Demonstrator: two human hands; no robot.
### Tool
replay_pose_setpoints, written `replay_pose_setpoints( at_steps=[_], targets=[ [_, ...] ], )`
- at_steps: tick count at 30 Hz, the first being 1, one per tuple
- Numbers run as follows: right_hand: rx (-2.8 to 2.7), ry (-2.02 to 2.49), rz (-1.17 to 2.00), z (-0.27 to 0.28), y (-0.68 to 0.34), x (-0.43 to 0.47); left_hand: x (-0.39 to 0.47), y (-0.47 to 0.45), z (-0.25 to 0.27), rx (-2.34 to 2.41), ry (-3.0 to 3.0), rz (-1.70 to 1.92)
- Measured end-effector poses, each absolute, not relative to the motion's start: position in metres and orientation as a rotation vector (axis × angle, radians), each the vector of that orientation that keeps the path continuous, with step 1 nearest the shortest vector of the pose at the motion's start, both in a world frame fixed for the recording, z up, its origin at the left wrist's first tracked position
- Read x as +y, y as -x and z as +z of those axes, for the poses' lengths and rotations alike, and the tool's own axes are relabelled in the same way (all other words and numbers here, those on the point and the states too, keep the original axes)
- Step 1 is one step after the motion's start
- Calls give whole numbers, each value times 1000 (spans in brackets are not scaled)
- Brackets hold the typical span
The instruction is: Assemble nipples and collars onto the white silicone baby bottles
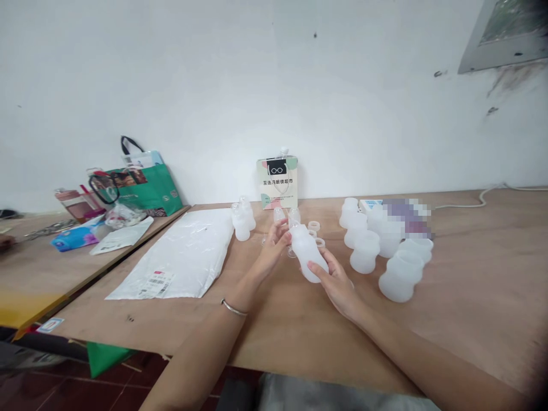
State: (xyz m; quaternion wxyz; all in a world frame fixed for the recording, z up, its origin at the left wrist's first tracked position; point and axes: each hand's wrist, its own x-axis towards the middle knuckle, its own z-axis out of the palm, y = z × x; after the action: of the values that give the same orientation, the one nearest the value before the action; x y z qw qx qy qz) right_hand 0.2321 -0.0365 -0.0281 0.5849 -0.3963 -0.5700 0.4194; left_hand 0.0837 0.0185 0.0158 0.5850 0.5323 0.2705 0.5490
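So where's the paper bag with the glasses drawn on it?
In the head view, the paper bag stands near the middle, at the back of the wooden table in front of the white wall, beyond the left hand.

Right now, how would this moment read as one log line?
right hand: grips tilted bottle | left hand: at its top | table right: more bottles | table left: white parcel | back: paper bag

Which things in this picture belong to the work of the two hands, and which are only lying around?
Seem to belong to the work:
held bottle in the right hand, left hand near its top
frosted bottles at right
bottles with clear tops at left
pale rings

Probably just lying about:
white mailer
paper bag
green bag
blue packet
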Motion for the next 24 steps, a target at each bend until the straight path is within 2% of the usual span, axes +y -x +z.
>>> replay_pose_setpoints(
  at_steps=[4,11,13,16,18,22,24],
  targets=[
    [-1307,943,992,-22,-232,-38,21,-79,16,692,-1215,1318],
    [-1383,1122,741,-22,-231,-40,7,-94,18,626,-1330,1277],
    [-1351,1088,840,-21,-231,-42,5,-95,18,596,-1304,1238],
    [-1290,922,1269,-16,-231,-44,4,-92,20,493,-1266,1153],
    [-1267,874,1387,-14,-231,-44,3,-90,22,471,-1272,1118],
    [-1349,1055,956,-18,-232,-40,-1,-91,27,519,-1367,1101],
    [-1430,1114,845,-19,-232,-38,-4,-93,29,534,-1411,1062]
  ],
)
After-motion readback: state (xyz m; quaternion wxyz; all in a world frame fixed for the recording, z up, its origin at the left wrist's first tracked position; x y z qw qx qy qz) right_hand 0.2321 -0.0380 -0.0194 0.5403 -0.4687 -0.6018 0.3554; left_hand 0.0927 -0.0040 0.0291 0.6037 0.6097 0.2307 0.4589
